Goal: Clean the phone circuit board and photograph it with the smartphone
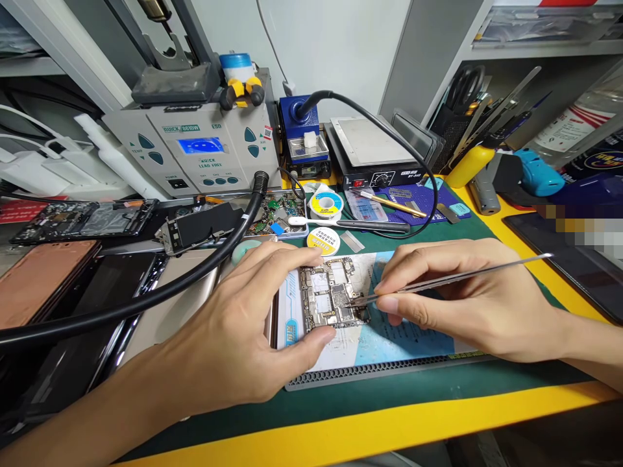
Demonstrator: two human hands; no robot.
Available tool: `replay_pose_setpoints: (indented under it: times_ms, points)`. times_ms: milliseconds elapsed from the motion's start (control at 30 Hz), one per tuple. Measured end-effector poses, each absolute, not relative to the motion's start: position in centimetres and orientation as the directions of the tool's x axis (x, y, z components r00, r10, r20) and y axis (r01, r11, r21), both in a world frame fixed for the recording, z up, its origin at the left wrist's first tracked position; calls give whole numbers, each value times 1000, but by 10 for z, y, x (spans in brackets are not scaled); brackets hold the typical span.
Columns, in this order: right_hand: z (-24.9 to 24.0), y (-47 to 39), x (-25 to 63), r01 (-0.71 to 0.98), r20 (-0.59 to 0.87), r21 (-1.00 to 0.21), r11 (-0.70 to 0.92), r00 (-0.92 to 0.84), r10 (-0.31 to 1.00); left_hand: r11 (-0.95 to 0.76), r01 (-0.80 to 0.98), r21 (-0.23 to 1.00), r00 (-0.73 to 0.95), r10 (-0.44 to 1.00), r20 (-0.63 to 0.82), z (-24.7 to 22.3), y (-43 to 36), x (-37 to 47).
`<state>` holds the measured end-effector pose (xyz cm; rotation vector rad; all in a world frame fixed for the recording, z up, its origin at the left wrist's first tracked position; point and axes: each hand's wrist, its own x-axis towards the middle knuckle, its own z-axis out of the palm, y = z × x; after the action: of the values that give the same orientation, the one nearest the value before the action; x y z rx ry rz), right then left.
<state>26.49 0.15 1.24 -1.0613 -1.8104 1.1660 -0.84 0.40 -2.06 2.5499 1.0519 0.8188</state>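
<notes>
From the head view, the circuit board [322, 305] lies in front of you, on a white-and-blue pad [379, 353] that sits on the green mat [370, 399] covering much of the yellow counter [341, 447]. Your left hand [257, 318] comes in from the left with its grip spread wide: a finger is at the board's far edge, the thumb is at its near edge, and the board lies between them. You cannot tell from here how firmly they press. Your right hand [462, 298] has a narrow grip, thumb against fingers, holding metal tweezers [433, 282]. Their tips point left and reach the right part of the board, beside a small dark chip; whether they touch it is too fine to tell.

Just beyond the pad are a round tin [323, 241], a solder spool [325, 205] and a white-tipped tool [370, 226] lying crosswise between them. To their left is a tray of small boards [280, 211]. At the far left stands a grey station [199, 155] with a lit blue display; a black hose [214, 256] passes on the far side of your left hand. Farther right is a metal-topped box [374, 146]. On your right rests a dark flat slab [559, 263].
</notes>
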Motion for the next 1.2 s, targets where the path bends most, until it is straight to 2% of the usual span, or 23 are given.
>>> replay_pose_setpoints:
  times_ms: [1200]
  points:
    - [11,1,265,275,173,-912,303,-410,895,-698,572,431,576,716,394,-19,2,-11]
